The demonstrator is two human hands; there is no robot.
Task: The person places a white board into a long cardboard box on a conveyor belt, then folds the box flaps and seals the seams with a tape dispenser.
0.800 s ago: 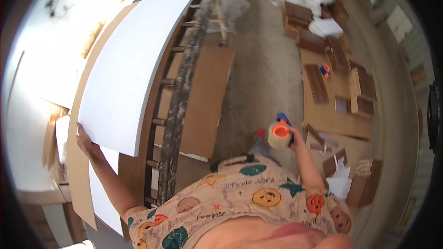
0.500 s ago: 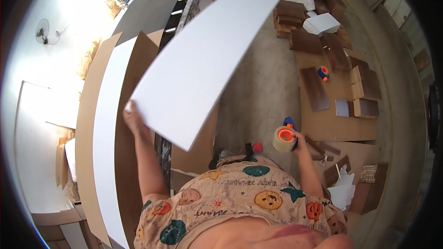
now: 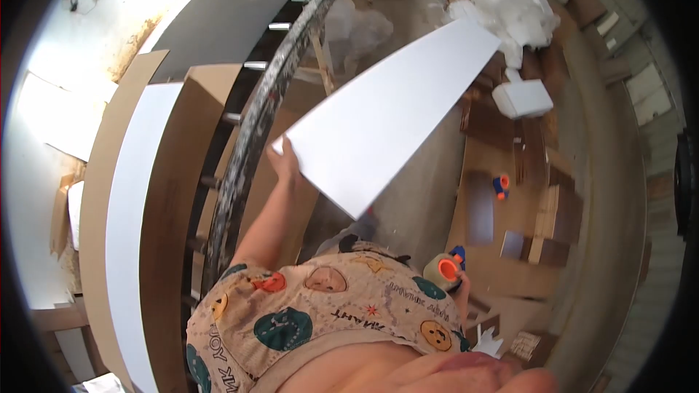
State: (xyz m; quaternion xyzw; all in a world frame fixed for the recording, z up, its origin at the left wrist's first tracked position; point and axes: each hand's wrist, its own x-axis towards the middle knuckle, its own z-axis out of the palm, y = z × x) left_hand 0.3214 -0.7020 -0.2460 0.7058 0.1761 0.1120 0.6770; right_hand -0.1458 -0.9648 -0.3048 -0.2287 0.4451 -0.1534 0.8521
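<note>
A long white panel (image 3: 393,120) slants from near my body toward the far right. My left hand (image 3: 286,160) is closed on its near left corner, with the fingers partly hidden under the board. Low at my right side, my right hand (image 3: 461,285) grips a tape dispenser (image 3: 445,269) with a wide roll on an orange core and a blue part. To my left lies a long open cardboard carton (image 3: 171,233), and a white board (image 3: 124,225) lies lengthwise in it.
A conveyor with a dark belt (image 3: 211,22) and paint-spattered metal rail (image 3: 244,142) runs along my left. On the right, a cardboard sheet (image 3: 524,269) holds brown pieces and a second tape dispenser (image 3: 501,187). Beyond are a white block (image 3: 523,99) and crumpled plastic (image 3: 513,11).
My view has turned. The white panel has swung right, away from the carton, its far end now close to the plastic and brown pieces. My right hand is lower, nearer my body, still holding the dispenser.
</note>
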